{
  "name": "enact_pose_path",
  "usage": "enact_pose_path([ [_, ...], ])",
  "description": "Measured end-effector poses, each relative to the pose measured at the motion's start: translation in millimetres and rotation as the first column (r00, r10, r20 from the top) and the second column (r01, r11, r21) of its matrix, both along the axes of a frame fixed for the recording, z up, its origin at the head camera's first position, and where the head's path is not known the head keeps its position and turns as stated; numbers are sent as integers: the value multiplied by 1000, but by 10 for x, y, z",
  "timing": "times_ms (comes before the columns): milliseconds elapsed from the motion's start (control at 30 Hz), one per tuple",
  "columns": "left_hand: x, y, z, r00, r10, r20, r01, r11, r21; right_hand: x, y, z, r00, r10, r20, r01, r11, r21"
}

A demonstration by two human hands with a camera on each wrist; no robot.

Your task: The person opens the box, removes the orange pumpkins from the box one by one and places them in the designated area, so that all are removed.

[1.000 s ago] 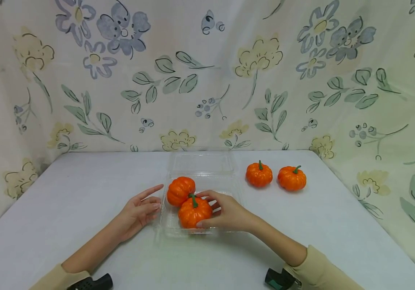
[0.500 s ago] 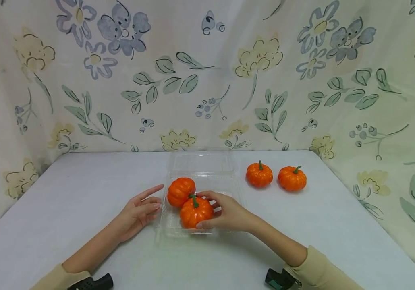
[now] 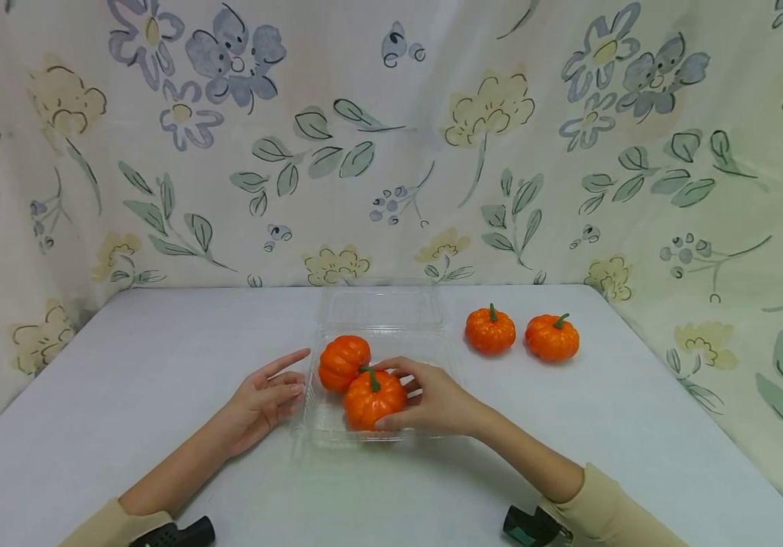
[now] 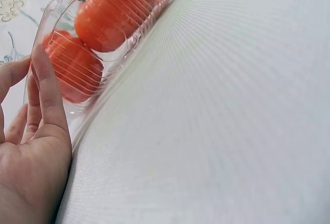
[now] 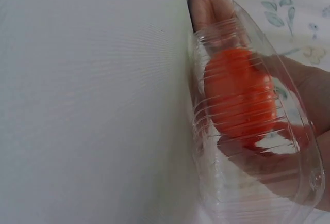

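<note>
My right hand (image 3: pixel 432 399) grips a small orange pumpkin (image 3: pixel 374 403) with a green stem, inside a clear plastic clamshell container (image 3: pixel 426 437). Thumb and fingers lie around its right side, and the right wrist view shows them through the ribbed wall. A second pumpkin (image 3: pixel 343 363) sits behind it to the left in the container, tilted, its stem close to the first one. Along the container's left wall is my left hand (image 3: pixel 264 403), fingers extended; in the left wrist view the fingertips (image 4: pixel 44 59) rest at the clear wall beside a pumpkin (image 4: pixel 75 69).
Two more orange pumpkins (image 3: pixel 490 330) stand to the right behind the container on the white table (image 3: pixel 213 334). The container's lid (image 3: pixel 381 308) lies opened toward the back. A floral curtain (image 3: pixel 391 152) hangs behind the table's far edge.
The front pumpkin has shifted slightly to the right inside the container, with my right hand on it. My left hand stays at the container's left side.
</note>
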State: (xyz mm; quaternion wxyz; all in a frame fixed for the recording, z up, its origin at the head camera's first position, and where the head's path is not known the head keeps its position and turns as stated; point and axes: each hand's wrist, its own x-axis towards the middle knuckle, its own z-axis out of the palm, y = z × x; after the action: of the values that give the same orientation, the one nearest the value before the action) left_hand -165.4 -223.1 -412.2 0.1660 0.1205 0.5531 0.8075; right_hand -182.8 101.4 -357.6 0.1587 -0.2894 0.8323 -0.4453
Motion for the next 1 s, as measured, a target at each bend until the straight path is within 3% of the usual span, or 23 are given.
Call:
enact_pose_path([
  [1000,-5,0,3,1000,-13,-24,13,1000,-2,-65,269,270,999,-15,-49,13,999,-44],
])
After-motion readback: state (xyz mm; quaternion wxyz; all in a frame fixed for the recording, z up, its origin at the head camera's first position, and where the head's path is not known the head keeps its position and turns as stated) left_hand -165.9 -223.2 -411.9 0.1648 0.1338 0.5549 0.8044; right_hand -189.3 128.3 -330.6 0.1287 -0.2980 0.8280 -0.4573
